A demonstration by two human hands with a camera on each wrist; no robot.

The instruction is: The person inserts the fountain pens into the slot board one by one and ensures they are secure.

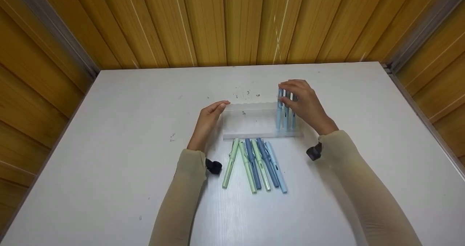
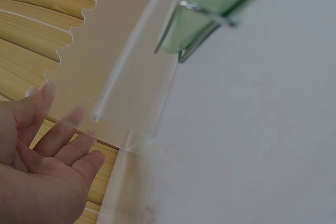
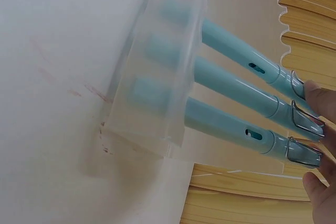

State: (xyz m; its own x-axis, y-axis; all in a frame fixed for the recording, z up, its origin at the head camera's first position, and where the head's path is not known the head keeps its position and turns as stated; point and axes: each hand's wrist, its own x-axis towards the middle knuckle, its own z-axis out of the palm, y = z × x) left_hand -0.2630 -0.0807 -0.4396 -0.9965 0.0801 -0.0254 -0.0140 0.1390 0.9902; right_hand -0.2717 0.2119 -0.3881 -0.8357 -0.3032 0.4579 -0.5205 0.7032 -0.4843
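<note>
Within the right grip (image 1: 303, 100) stands a light-blue pen (image 1: 279, 118).

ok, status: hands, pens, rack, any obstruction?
Left hand grips left edge of rack; right hand pinches one upright pen. Three light-blue pens racked, six loose pens in front. Nothing visibly blocking.

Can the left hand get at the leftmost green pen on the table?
Probably yes: the left hand would first have to leave the edge of the clear stand and draw back, but the leftmost green pen lies in front with nothing over it.
</note>
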